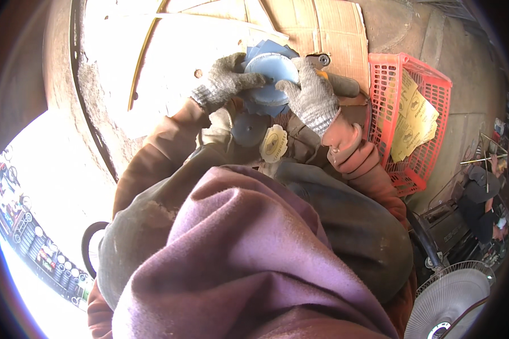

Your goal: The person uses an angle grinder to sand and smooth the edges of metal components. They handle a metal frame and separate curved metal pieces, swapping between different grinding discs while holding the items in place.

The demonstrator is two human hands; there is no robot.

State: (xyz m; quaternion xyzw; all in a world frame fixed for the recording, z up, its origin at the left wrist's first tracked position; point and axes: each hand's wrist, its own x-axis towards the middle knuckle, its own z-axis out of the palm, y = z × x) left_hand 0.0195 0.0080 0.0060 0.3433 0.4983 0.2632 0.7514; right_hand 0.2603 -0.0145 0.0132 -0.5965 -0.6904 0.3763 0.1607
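A round, pale blue disc is held between my two hands, over the cardboard. My left hand, in a grey knit glove, grips its left edge, with a thumb on its face. Closed on the right edge is my right hand, gloved the same way, its thumb also on the face. Darker blue sheets with jagged edges stick out behind and below the disc. A dark round pad lies nearer my lap. Beside it is a cream printed piece with a scalloped edge.
Right of my right hand lies what looks like a power tool, partly hidden. A red plastic basket holds yellowish printed sheets. Flattened cardboard lies ahead. At lower right stands a fan; another person is at far right.
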